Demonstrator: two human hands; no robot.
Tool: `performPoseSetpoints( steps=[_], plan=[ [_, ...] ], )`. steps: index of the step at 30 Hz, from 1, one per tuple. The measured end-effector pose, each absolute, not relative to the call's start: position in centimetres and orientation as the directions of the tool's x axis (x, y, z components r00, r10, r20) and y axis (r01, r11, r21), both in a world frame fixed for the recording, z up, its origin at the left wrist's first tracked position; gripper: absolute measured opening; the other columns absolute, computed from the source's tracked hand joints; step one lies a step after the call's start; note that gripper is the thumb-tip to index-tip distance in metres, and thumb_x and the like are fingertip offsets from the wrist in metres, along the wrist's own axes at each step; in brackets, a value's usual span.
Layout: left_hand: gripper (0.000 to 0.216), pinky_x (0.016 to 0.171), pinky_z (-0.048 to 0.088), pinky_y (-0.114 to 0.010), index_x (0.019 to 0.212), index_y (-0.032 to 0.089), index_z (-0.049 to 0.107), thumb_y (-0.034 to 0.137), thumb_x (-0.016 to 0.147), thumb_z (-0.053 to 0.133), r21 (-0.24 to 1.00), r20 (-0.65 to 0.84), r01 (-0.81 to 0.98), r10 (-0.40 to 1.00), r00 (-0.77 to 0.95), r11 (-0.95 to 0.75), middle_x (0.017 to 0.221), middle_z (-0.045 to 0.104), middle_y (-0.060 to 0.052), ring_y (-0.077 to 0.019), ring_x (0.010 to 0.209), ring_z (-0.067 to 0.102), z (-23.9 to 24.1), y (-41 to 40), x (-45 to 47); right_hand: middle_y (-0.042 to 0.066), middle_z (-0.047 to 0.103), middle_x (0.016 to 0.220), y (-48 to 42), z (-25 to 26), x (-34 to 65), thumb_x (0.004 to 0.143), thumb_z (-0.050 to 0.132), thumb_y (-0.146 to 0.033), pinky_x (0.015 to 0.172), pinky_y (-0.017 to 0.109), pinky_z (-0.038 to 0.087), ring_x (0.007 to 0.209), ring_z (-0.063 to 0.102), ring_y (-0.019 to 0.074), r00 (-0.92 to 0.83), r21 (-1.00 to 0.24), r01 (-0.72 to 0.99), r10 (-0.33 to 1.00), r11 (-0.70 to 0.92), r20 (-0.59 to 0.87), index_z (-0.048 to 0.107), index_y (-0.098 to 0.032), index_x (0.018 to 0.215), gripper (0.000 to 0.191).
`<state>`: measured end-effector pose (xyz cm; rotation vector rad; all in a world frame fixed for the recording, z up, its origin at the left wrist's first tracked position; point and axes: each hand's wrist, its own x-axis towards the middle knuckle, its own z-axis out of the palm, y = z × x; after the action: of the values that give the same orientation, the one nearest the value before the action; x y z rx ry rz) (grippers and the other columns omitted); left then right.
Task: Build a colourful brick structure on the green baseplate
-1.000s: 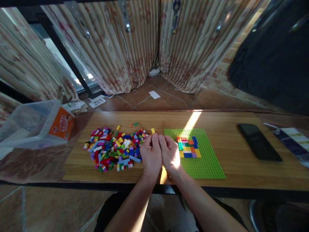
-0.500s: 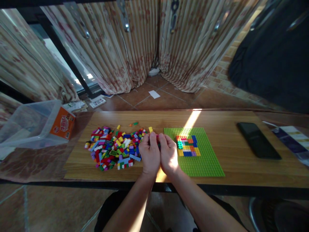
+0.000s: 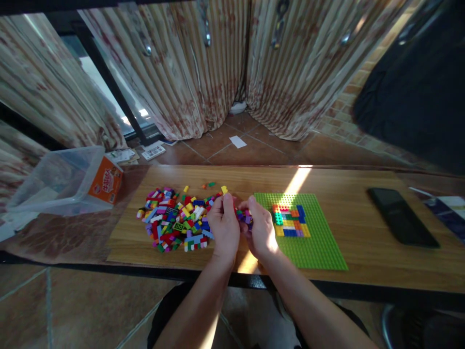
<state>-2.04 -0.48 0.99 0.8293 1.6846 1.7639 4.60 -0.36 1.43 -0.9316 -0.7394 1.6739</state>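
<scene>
My left hand [image 3: 224, 228] and my right hand [image 3: 260, 230] are close together over the wooden board [image 3: 341, 184], fingers curled. Between them they hold a small cluster of coloured bricks [image 3: 243, 216], pinched from both sides. Just left of my hands lies a heap of loose coloured bricks [image 3: 174, 219]. To the right lies a green baseplate [image 3: 312, 242] with a small patch of coloured bricks [image 3: 290, 220] built on it. A loose yellow brick [image 3: 224, 189] lies above my left hand.
A clear plastic tub [image 3: 54, 182] with an orange label stands at the left on a brown cloth. A black phone [image 3: 401, 216] lies on the board at the right, with papers [image 3: 450, 211] beyond it. Curtains hang behind, over a tiled floor.
My hands have parted a little, so the brick cluster between them now shows. The camera has shifted, moving everything slightly right in the frame.
</scene>
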Motion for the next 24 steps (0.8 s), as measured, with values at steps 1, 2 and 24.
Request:
performPoseSetpoints(
  steps=[1,2,24],
  plan=[
    [0.036,0.06,0.044,-0.024,0.071,0.018,0.061,0.046,0.09,0.049,0.998,0.065,0.047,0.747,-0.662,-0.046,0.069,0.063,-0.001,-0.0126,0.065,0.057,1.0,-0.4,-2.2,-0.007,0.047,0.049,-0.5,1.2,4.5,0.075,0.068,-0.051,0.036,0.019,0.024,0.039,0.034,0.0055,-0.145,-0.862,-0.441,0.968,-0.249,-0.206,0.057,-0.019,0.066,0.035],
    [0.035,0.06,0.043,-0.024,0.07,0.018,0.06,0.045,0.09,0.048,0.997,0.075,0.075,0.74,-0.669,-0.033,0.068,0.062,-0.001,-0.0126,0.065,0.056,1.1,-0.4,-2.3,-0.006,0.051,0.053,-0.7,1.0,4.4,0.074,0.07,-0.05,0.039,0.019,0.029,0.043,0.038,0.0059,-0.134,-0.887,-0.401,0.972,-0.23,-0.192,0.058,-0.019,0.066,0.034],
    [0.034,0.057,0.03,-0.026,0.061,0.02,0.06,0.039,0.088,0.049,0.594,0.224,0.794,0.921,-0.319,0.13,0.054,0.055,0.001,-0.0138,0.054,0.047,2.7,-1.4,-9.9,-0.004,0.055,0.061,2.3,-0.7,5.1,0.073,0.065,-0.042,0.042,0.02,0.025,0.048,0.038,0.0077,0.004,-0.925,-0.313,0.974,-0.215,-0.228,0.054,-0.02,0.075,0.025]
  ],
)
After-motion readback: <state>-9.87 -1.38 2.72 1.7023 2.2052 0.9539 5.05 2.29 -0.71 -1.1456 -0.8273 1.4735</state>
